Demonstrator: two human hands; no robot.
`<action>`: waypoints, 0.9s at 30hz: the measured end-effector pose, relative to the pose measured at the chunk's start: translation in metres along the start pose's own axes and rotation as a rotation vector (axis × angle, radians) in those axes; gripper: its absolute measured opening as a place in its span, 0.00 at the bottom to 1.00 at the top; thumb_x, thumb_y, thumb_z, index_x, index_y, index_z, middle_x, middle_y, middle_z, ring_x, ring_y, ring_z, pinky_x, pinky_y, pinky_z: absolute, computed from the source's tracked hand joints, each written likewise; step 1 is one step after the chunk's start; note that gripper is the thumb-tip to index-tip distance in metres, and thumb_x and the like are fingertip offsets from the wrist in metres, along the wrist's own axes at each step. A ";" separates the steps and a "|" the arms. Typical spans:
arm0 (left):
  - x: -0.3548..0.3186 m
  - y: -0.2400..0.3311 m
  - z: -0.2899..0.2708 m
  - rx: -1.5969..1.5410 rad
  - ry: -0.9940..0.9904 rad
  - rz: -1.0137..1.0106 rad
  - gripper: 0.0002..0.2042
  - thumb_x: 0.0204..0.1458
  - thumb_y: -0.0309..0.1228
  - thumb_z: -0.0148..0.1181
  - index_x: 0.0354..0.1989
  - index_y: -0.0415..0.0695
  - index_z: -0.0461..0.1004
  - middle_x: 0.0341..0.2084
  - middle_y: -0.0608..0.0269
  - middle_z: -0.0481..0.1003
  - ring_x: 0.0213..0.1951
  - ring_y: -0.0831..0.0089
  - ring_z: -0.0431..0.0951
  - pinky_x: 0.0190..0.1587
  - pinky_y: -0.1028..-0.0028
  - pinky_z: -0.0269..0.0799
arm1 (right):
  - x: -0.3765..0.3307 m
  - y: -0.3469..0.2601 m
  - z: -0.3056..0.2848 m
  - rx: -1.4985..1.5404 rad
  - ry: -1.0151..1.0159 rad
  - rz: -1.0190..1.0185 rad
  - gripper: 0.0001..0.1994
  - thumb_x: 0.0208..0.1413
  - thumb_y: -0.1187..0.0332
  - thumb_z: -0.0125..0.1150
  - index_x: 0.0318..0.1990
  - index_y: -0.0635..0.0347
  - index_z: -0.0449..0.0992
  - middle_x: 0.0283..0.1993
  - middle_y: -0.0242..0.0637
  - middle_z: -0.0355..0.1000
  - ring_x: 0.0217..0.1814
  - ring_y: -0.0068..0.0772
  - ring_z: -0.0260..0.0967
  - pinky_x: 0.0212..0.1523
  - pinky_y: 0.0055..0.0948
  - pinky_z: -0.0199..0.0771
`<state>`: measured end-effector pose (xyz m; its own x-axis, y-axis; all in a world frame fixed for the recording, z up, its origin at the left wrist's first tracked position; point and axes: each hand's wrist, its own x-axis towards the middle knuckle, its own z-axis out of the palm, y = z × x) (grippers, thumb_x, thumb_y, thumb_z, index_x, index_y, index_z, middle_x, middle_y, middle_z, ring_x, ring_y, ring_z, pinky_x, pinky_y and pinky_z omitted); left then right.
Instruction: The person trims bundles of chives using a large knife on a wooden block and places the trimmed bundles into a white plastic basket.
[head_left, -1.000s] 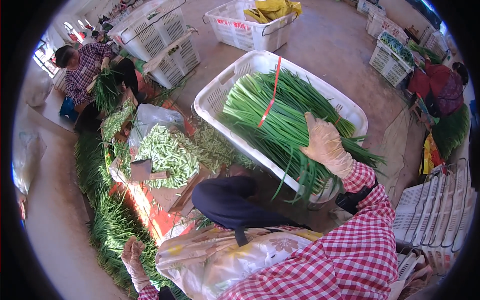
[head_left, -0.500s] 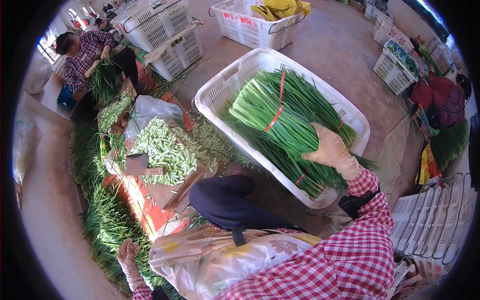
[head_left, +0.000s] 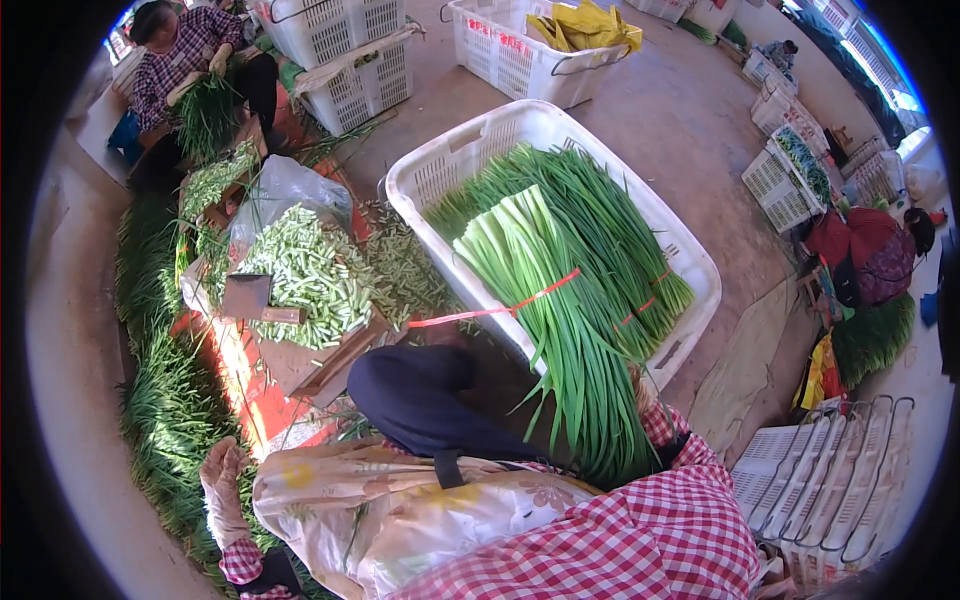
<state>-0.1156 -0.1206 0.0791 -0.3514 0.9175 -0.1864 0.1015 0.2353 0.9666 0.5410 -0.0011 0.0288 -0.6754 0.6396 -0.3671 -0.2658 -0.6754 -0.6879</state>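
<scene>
Lifting a tied bundle (head_left: 560,300) over the crate (head_left: 455,150), leafy end hanging down so the red band keeps it together. Right grip (head_left: 640,385) mostly hidden behind the leaves, apparently closed on the bundle; left grip (head_left: 222,478) gloved, open, holding nothing, resting near the greens on the floor (head_left: 165,400).

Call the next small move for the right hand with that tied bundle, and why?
Probably ease the tied bundle of green stalks forward and lay it flat in the white crate. Its pale cut ends already sit over the stalks lying there, while its leafy tips overhang the near rim toward the right hand, which is mostly hidden beneath them.
</scene>
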 end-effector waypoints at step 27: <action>-0.182 -0.135 -0.187 0.191 0.485 -0.624 0.07 0.48 0.33 0.58 0.24 0.44 0.70 0.11 0.66 0.63 0.12 0.75 0.61 0.13 0.76 0.53 | 0.213 -0.099 0.016 -1.595 0.779 -0.029 0.29 0.33 0.56 0.68 0.38 0.70 0.66 0.31 0.56 0.72 0.36 0.56 0.72 0.38 0.42 0.72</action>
<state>-0.2392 -0.3792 0.0158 -0.7554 0.3687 -0.5418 -0.1045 0.7484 0.6550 0.4121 0.1964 0.0289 -0.1050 0.9736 -0.2024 0.9131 0.0137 -0.4076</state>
